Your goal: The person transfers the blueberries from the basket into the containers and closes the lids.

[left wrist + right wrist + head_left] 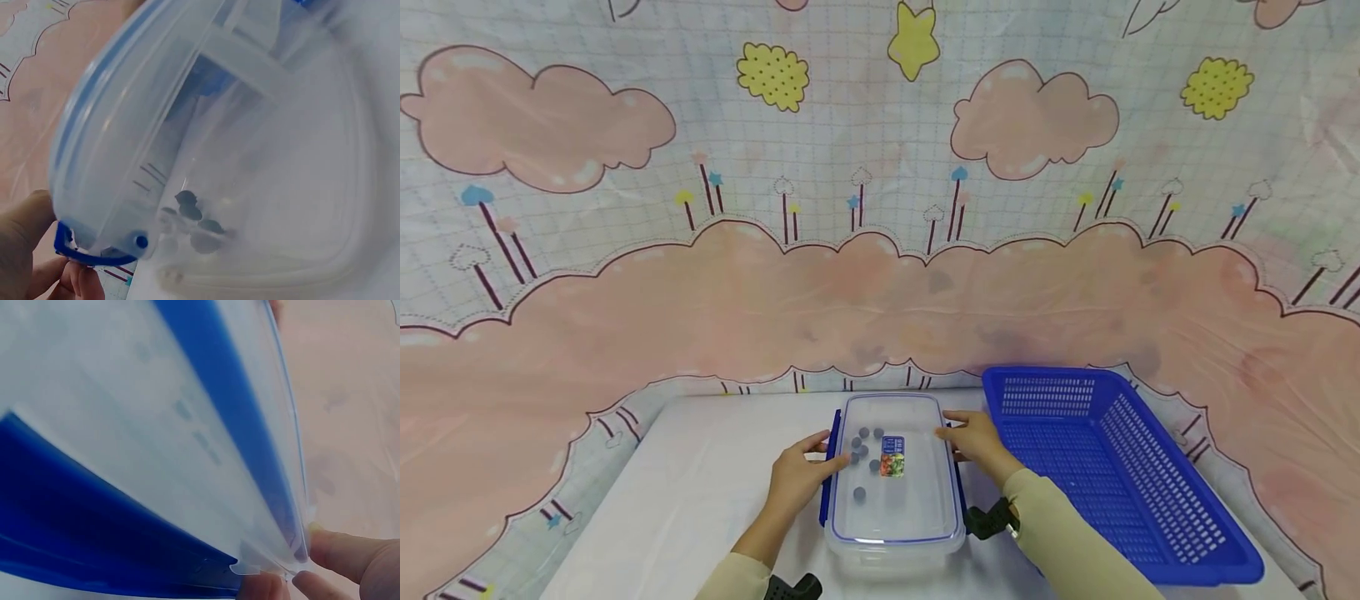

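A clear plastic food storage container (898,508) stands on the white table with its lid (917,500) on top. Through the plastic I see several small grey-blue balls (859,494), also visible as dark balls (206,240) in the left wrist view. My left hand (801,475) grips the left side, thumb over the lid edge and fingers by the blue latch (94,256). On the opposite side my right hand (977,442) holds the edge, thumb on the lid. The long right-hand latch (112,519) stands out from the wall. Fingers under the rim are partly hidden.
A large blue plastic basket (1112,467) with slotted walls stands close on the right. White table surface (700,475) extends to the left. A printed cloth (865,308) hangs behind the table. The container's lid bears a small label (892,456).
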